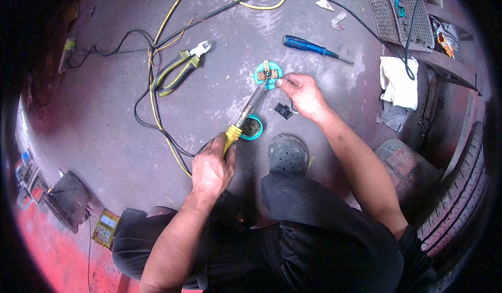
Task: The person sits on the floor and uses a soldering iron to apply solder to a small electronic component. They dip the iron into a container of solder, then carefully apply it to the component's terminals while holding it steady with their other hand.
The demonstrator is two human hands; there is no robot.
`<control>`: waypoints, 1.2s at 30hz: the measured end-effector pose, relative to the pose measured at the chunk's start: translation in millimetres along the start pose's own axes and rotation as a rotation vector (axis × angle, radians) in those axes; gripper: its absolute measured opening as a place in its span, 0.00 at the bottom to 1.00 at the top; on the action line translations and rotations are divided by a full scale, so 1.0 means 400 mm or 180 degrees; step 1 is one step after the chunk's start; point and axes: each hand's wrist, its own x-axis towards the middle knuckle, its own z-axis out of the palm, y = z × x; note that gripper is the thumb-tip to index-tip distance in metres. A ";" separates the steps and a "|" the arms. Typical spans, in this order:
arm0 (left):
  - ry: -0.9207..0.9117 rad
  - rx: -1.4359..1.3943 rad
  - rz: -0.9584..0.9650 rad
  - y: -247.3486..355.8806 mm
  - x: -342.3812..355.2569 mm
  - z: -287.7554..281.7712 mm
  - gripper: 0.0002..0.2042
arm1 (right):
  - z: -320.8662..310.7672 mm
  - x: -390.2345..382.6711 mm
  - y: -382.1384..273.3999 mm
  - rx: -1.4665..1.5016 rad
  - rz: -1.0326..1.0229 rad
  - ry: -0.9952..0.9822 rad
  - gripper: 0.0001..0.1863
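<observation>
My left hand [213,168] is closed round the yellow handle of a soldering iron [234,133], whose metal shaft reaches up to a small copper-and-black component [266,74] on a round teal lid [277,68]. My right hand [306,97] pinches at the lid's right side, with what looks like a thin grey wire [294,110] hanging below the fingers. A teal tin [259,127] of dark material lies under the iron's shaft. A small black part [283,110] rests on the floor below my right fingers.
Green-handled pliers [175,76] and a blue screwdriver [308,46] lie on the grey floor [115,110] among black and yellow cables [172,10]. To the right are a white cloth [397,81], a perforated metal step [381,10] and a tyre [455,188]. My shoe [287,154] is below the tin.
</observation>
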 end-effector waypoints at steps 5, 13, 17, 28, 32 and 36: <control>-0.0025 0.0008 -0.0035 0.001 0.001 -0.001 0.18 | 0.000 0.002 0.007 0.0074 -0.0002 -0.0017 0.16; -0.0010 0.0038 -0.0041 -0.001 0.002 -0.002 0.17 | 0.000 0.004 0.009 0.0007 -0.0007 -0.0019 0.16; -0.0007 0.0023 -0.0021 -0.006 0.002 0.001 0.17 | 0.000 0.003 0.005 0.0008 0.0026 -0.0030 0.16; 0.0035 0.0029 0.0091 -0.013 0.001 0.004 0.17 | 0.001 0.007 0.015 0.0051 0.0001 -0.0032 0.17; 0.0001 0.0075 0.0085 -0.013 0.002 0.001 0.19 | -0.002 0.003 0.004 0.0016 0.0016 -0.0033 0.17; 0.0053 -0.0029 0.0083 -0.008 -0.006 -0.014 0.18 | -0.003 0.006 0.007 0.0007 0.0055 -0.0047 0.17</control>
